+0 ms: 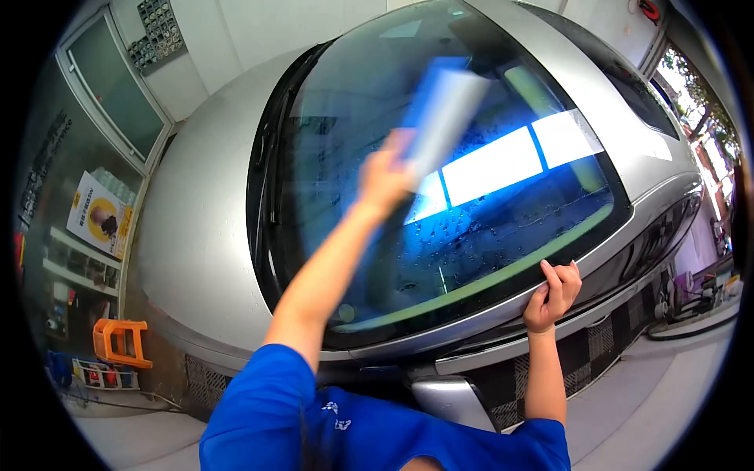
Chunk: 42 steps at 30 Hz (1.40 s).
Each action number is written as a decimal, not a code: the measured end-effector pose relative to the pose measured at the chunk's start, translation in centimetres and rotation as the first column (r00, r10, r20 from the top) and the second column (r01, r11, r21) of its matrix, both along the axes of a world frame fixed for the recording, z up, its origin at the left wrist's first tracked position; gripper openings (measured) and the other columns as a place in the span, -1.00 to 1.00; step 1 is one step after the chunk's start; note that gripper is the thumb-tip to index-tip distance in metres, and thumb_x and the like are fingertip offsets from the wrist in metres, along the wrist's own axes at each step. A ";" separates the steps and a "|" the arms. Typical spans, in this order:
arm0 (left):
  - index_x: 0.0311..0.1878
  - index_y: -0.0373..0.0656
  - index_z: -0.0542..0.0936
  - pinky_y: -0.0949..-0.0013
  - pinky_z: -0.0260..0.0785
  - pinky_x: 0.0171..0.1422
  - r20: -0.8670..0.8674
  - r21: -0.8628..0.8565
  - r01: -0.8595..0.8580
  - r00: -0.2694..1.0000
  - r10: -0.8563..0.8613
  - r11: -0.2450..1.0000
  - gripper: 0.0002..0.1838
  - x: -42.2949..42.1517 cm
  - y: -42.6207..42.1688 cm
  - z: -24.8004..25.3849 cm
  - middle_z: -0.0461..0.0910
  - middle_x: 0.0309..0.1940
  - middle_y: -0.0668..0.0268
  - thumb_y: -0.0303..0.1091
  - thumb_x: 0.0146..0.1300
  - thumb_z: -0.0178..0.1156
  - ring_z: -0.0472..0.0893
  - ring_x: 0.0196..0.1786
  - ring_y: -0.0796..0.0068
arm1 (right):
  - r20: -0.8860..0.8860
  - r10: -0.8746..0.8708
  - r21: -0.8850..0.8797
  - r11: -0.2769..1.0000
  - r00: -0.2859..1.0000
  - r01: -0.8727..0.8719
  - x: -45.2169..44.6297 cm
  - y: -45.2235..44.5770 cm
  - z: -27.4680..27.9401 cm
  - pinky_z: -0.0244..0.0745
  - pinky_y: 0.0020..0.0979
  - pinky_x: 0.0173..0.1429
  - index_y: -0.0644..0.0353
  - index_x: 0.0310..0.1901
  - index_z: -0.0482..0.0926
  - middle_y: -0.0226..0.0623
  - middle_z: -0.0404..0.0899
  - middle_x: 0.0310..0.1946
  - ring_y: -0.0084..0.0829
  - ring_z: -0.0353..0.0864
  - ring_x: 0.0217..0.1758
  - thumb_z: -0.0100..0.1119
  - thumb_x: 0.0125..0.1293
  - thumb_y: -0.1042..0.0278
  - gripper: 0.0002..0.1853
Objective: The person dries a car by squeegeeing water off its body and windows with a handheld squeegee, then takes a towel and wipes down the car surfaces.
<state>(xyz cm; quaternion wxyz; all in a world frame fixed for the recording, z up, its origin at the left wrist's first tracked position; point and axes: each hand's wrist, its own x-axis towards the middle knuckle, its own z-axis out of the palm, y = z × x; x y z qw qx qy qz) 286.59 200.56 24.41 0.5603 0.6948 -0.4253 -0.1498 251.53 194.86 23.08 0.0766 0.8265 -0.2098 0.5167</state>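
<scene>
Raised over the windshield (369, 141), my left hand (385, 177) grips a wide, flat blue-and-white squeegee (449, 118). Motion smears the tool, so whether its blade touches the glass I cannot tell. Water drops and streaks show on the lower right part of the glass, under bright window-like reflections. My right hand (554, 298) rests at the near edge of the windshield, on the silver pillar of the car. Its fingers are loosely bent and a little apart, with nothing visible in them.
The silver hood (196, 188) extends left, and a side mirror (452, 400) juts out near my body. An orange stool (122, 343) stands at lower left, by a glass wall with a poster (98, 216). Equipment and a hose (691, 326) lie at right.
</scene>
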 end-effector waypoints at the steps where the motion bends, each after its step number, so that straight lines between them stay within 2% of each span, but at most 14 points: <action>1: 0.19 0.02 0.52 0.17 0.51 -0.21 0.119 -0.104 -0.310 0.940 0.321 0.945 -0.45 4.5 2.2 -3.3 0.70 -0.33 0.08 -0.20 0.07 0.30 0.69 -0.36 0.19 | 0.000 -0.008 0.006 1.000 1.000 0.008 0.0 -0.1 0.0 0.29 0.00 0.34 0.26 -0.10 0.67 -0.22 0.48 -0.27 -0.20 0.46 -0.15 0.01 0.05 0.49 -0.63; 4: 0.37 -0.17 0.40 0.06 0.54 -0.14 0.494 0.177 -0.762 0.616 0.613 0.623 -0.36 16.1 10.8 -10.9 0.69 -0.42 0.00 -0.31 0.17 0.19 0.72 -0.34 0.07 | 0.007 0.001 0.002 1.000 1.000 -0.001 -0.1 -0.1 -0.1 0.31 -0.02 0.33 0.26 -0.08 0.68 -0.20 0.50 -0.25 -0.18 0.45 -0.12 0.01 0.04 0.42 -0.60; 7: 0.32 -0.12 0.49 0.17 0.52 -0.07 -0.090 -0.102 -0.359 0.932 0.351 0.928 -0.40 0.2 9.9 -1.3 0.71 -0.25 0.08 -0.36 0.15 0.24 0.69 -0.23 0.33 | 0.048 -0.045 -0.029 0.999 0.998 0.046 0.0 0.2 -0.1 0.28 -0.05 0.35 0.34 0.03 0.61 -0.09 0.53 -0.08 -0.10 0.43 0.05 0.00 0.15 0.37 -0.57; 9: 0.35 -0.08 0.46 0.29 0.34 0.31 0.021 -0.073 -0.074 0.997 0.076 0.995 -0.39 -10.4 8.9 1.5 0.62 0.09 0.06 -0.49 0.16 0.21 0.58 0.19 0.20 | 0.074 -0.099 -0.077 0.991 0.992 0.105 -0.4 -0.3 -1.0 0.17 -0.02 0.42 0.42 0.19 0.45 -0.01 0.45 0.10 -0.04 0.35 0.24 -0.02 0.26 0.30 -0.50; 12: 0.34 0.03 0.48 0.29 0.43 0.17 0.108 -0.002 0.311 0.945 -0.309 0.950 -0.36 -16.2 8.1 -0.5 0.62 0.05 0.10 -0.47 0.12 0.25 0.60 -0.01 0.16 | 0.067 -0.083 -0.123 0.988 0.994 0.091 -0.2 -0.5 -0.9 0.14 0.01 0.45 0.43 0.27 0.30 0.01 0.41 0.19 0.00 0.31 0.31 -0.05 0.32 0.26 -0.45; 14: 0.35 -0.01 0.48 0.27 0.42 0.20 0.201 -0.084 0.202 0.963 -0.182 0.976 -0.35 -13.7 10.8 -5.4 0.60 0.09 0.13 -0.49 0.11 0.25 0.60 0.03 0.17 | 0.096 -0.019 -0.114 0.993 0.995 0.030 -0.4 -0.6 -1.1 0.14 0.02 0.46 0.42 0.26 0.30 0.00 0.41 0.20 -0.01 0.30 0.32 -0.05 0.34 0.25 -0.47; 16: 0.37 -0.08 0.44 0.23 0.41 0.22 0.231 0.030 -0.187 0.957 0.175 0.982 -0.34 -9.1 17.1 -11.9 0.59 0.14 0.12 -0.52 0.11 0.23 0.59 0.08 0.19 | 0.124 0.013 -0.100 0.995 0.992 -0.001 0.0 -0.7 -1.0 0.16 0.00 0.45 0.42 0.23 0.34 -0.01 0.41 0.20 -0.01 0.32 0.31 -0.05 0.33 0.27 -0.49; 20: 0.46 -0.02 0.31 0.16 0.43 0.07 0.397 0.283 -0.764 0.644 0.654 0.580 -0.27 -3.0 28.8 -14.0 0.56 -0.16 0.07 -0.57 0.17 0.15 0.57 -0.09 0.10 | 0.077 -0.003 -0.089 0.996 0.997 0.010 0.2 -0.3 -0.5 0.27 -0.06 0.39 0.43 0.15 0.43 0.01 0.45 0.15 -0.02 0.41 0.25 -0.05 0.31 0.32 -0.55; 22: 0.44 0.00 0.36 0.13 0.41 -0.02 0.217 -0.083 -0.685 0.697 0.684 0.724 -0.29 -6.4 26.9 -12.7 0.49 -0.20 0.15 -0.55 0.16 0.15 0.54 -0.17 0.14 | 0.082 0.020 -0.120 0.993 0.996 -0.010 0.1 -0.6 -0.7 0.29 -0.09 0.37 0.43 0.14 0.44 0.00 0.49 0.10 -0.03 0.42 0.23 -0.06 0.32 0.35 -0.57; 26: 0.28 0.08 0.54 0.15 0.43 -0.01 0.285 -0.075 -0.168 0.941 0.182 0.983 -0.35 -15.2 26.3 -10.0 0.49 -0.25 0.06 -0.54 0.03 0.23 0.53 -0.17 0.04 | 0.060 -0.040 -0.121 0.991 0.997 0.048 -0.4 -1.4 -1.3 0.30 -0.15 0.32 0.40 0.13 0.48 -0.05 0.54 0.10 -0.10 0.46 0.19 -0.02 0.27 0.40 -0.58; 34: 0.37 -0.13 0.41 0.11 0.44 -0.05 0.123 -0.020 -0.839 0.537 0.834 0.543 -0.35 -16.0 40.7 -17.9 0.48 -0.23 0.02 -0.58 0.13 0.20 0.53 -0.18 0.00 | -0.077 -0.026 -0.264 0.965 0.997 0.005 -0.6 -3.0 -1.0 0.42 -0.22 0.15 0.36 0.10 0.55 -0.05 0.58 0.05 -0.12 0.55 0.02 0.04 0.33 0.37 -0.64; 35: 0.35 -0.10 0.43 0.15 0.45 -0.02 0.183 0.010 -0.787 0.607 0.773 0.616 -0.35 -18.0 41.5 -19.7 0.47 -0.19 0.02 -0.58 0.10 0.21 0.53 -0.14 0.00 | 0.019 -0.099 0.056 0.994 0.995 0.098 -0.5 -2.7 -2.5 0.44 -0.24 0.10 0.34 0.11 0.55 -0.08 0.60 0.03 -0.18 0.58 -0.02 0.07 0.33 0.40 -0.65; 38: 0.33 0.21 0.45 0.08 0.46 -0.07 0.361 -0.018 -0.633 0.718 0.596 0.774 -0.29 -20.4 44.4 -27.2 0.44 -0.18 0.05 -0.51 0.06 0.30 0.51 -0.17 0.03 | -0.031 0.243 0.061 0.969 0.969 -0.241 5.7 6.5 -2.9 0.32 -0.28 0.28 0.38 0.12 0.52 -0.10 0.57 0.06 -0.20 0.53 0.11 0.03 0.33 0.50 -0.66; 42: 0.52 0.16 0.14 0.05 0.42 -0.04 0.300 0.106 -0.868 0.494 0.816 0.486 -0.17 -17.6 51.3 -38.4 0.45 -0.15 -0.03 -0.49 0.19 0.19 0.49 -0.18 -0.06 | -0.264 0.551 0.298 0.827 0.792 -0.477 13.1 20.8 -8.0 0.18 -0.21 0.41 0.33 0.20 0.43 -0.13 0.47 0.17 -0.18 0.39 0.28 0.02 0.32 0.53 -0.60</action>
